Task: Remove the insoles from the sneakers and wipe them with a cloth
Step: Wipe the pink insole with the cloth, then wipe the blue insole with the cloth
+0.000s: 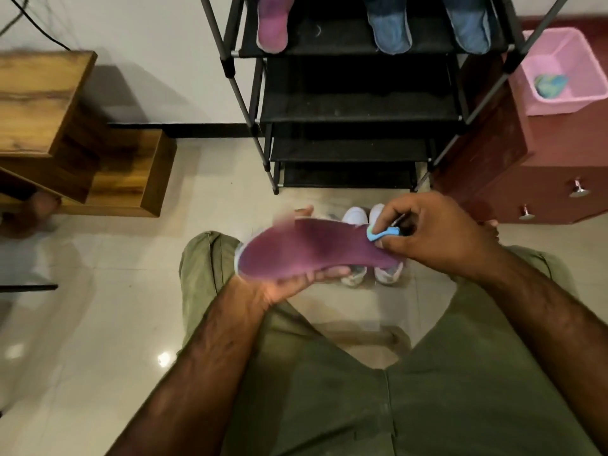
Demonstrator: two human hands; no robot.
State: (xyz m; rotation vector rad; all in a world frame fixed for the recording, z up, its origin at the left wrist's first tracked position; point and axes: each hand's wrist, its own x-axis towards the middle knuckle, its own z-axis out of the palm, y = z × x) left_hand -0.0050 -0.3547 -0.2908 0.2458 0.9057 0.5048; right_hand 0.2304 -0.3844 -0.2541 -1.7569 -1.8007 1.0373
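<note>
Both hands are holding something: the right hand [434,238] is pinching a small blue cloth [383,232] between curled fingers and thumb, pressing it against one end of a purple insole [312,251], while the left hand [296,284] is cupping that insole from below, fingers wrapping under its edge. The insole is hovering between the knees, over a pair of white sneakers [355,215] standing on the tiled floor [115,307]. Beyond, a black shoe rack [358,106] is carrying a second insole [274,23] in purple and two blue insoles [390,24] on its top shelf; a pink bin [559,103] is sitting on a red cabinet [513,179].
</note>
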